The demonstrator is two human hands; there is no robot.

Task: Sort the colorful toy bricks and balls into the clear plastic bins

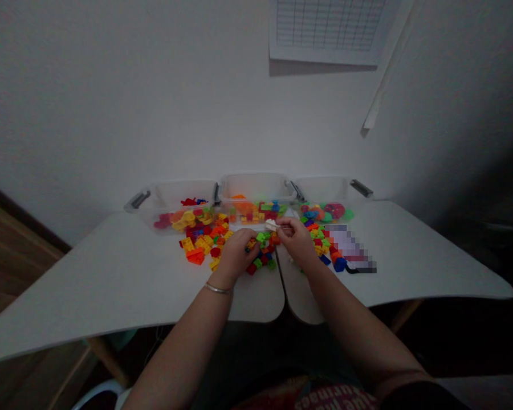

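Note:
Between finger and thumb of my right hand (298, 240) is a small white piece (272, 225), held just in front of the middle bin. My left hand (238, 250) is closed over the pile, its fingers curled round something small and dark that I cannot make out. Loose coloured blocks (195, 255) lie around both hands, in orange, yellow, red, green and blue. More blocks (339, 263) are spread to the right of my right hand.
Three clear bins hold coloured pieces: a left bin (183, 191), a middle bin (256, 185) and a right bin (325, 188). A blurred flat object (351, 249) lies right of the pile. A gap splits the white tabletop (123, 285) near its middle.

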